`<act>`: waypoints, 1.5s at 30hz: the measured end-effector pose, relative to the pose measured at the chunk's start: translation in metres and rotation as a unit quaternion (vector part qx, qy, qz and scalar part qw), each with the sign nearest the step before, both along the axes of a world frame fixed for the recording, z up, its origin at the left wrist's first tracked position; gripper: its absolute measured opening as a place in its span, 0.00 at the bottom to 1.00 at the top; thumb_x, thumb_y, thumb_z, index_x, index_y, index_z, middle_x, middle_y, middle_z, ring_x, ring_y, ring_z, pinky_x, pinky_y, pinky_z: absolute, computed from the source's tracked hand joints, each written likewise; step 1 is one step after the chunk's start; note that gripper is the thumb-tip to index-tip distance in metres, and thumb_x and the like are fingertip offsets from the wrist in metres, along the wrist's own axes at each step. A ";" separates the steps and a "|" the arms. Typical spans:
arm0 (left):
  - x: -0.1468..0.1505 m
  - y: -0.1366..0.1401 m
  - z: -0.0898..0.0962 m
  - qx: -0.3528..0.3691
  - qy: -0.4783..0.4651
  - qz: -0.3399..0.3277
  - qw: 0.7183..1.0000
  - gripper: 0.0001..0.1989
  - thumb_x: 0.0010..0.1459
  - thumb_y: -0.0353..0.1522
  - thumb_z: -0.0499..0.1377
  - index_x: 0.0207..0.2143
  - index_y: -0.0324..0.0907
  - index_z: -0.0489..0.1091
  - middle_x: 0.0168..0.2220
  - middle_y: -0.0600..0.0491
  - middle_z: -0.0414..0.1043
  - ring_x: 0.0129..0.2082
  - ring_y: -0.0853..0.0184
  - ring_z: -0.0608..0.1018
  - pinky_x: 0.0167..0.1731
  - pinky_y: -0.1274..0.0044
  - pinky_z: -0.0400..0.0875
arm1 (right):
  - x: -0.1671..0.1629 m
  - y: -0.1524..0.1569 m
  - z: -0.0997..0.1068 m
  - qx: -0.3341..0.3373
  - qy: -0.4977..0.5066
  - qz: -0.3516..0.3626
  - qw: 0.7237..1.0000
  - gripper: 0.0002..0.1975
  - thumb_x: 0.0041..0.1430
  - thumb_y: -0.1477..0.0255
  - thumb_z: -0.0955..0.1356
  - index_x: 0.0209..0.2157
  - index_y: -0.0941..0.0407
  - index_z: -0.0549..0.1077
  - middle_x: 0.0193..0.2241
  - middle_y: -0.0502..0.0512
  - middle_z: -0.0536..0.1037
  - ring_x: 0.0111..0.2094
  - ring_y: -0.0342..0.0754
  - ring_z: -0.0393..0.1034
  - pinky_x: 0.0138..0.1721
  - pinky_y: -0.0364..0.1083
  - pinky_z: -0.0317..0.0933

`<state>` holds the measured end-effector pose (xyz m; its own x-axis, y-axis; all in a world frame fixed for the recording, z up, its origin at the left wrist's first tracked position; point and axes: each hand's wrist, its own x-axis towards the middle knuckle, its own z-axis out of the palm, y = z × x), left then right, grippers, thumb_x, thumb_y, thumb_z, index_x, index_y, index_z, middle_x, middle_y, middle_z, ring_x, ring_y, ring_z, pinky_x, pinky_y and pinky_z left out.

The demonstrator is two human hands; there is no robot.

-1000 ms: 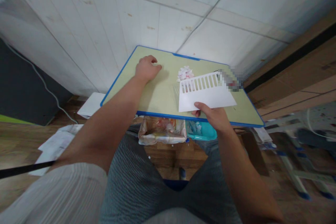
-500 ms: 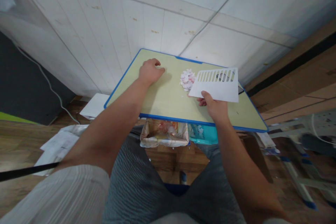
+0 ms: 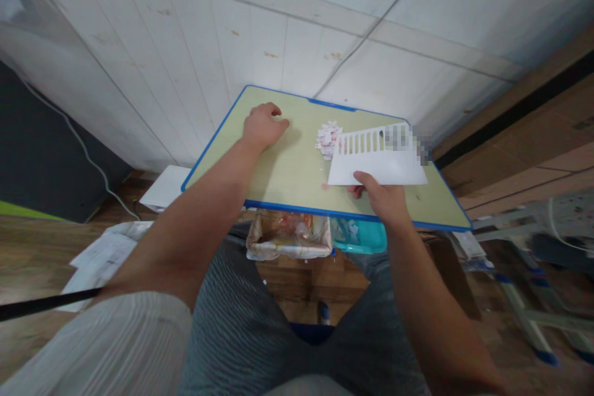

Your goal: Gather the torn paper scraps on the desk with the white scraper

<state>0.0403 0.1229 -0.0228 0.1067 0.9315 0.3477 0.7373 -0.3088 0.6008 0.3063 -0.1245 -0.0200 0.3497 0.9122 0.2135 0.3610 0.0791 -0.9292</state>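
A white panelled wall [image 3: 195, 37] rises directly behind the work, closing off the far side. Below spreads a wooden floor [image 3: 301, 288]. Stacked cardboard [image 3: 533, 130] crowds the right end of the blue-edged tabletop [image 3: 297, 167], and a dark panel [image 3: 46, 148] stands well apart at the left. A metal frame with blue feet [image 3: 524, 315] fills the lower right. Loose papers [image 3: 104, 253] lie on the left, partly behind the left forearm, which crosses the tabletop's front edge. Under that edge, which hides their far sides, sit a lined bin [image 3: 288, 250] and, just beside it, a turquoise basket [image 3: 366, 244].

Over the tabletop's right half is a white slotted sheet [image 3: 378, 167], its near edge pinched in the grip of the right hand [image 3: 385, 201], thumb on top. The left hand [image 3: 263, 125] is over the left half, grip slack, fingers curled but parted from the thumb. Between them lies a pile of paper scraps [image 3: 327, 139], its right side overlapped by the sheet; smallest is a pink fleck [image 3: 324, 186] nearby.
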 end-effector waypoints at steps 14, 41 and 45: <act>-0.001 0.001 -0.001 0.001 -0.017 -0.007 1.000 0.15 0.63 0.37 0.68 0.52 0.48 0.80 0.60 0.45 0.84 0.66 0.47 0.78 0.73 0.57 0.73 | -0.017 -0.024 0.006 -0.021 -0.015 0.036 0.999 0.20 0.64 0.54 0.75 0.23 0.50 0.77 0.23 0.56 0.83 0.29 0.54 0.80 0.45 0.55 0.81; 0.001 -0.001 0.002 -0.005 -0.006 0.002 1.000 0.15 0.64 0.37 0.67 0.53 0.48 0.80 0.62 0.44 0.83 0.67 0.46 0.78 0.72 0.58 0.73 | -0.025 -0.035 0.011 -0.056 0.003 0.101 0.993 0.21 0.65 0.52 0.78 0.24 0.50 0.82 0.25 0.58 0.85 0.26 0.53 0.77 0.39 0.54 0.81; 0.000 -0.002 0.002 -0.006 -0.014 0.000 1.000 0.15 0.64 0.36 0.68 0.53 0.49 0.81 0.61 0.44 0.83 0.67 0.45 0.78 0.73 0.56 0.72 | -0.025 -0.035 0.012 -0.052 -0.008 0.102 0.993 0.21 0.66 0.53 0.77 0.23 0.50 0.81 0.24 0.57 0.84 0.26 0.53 0.78 0.42 0.55 0.82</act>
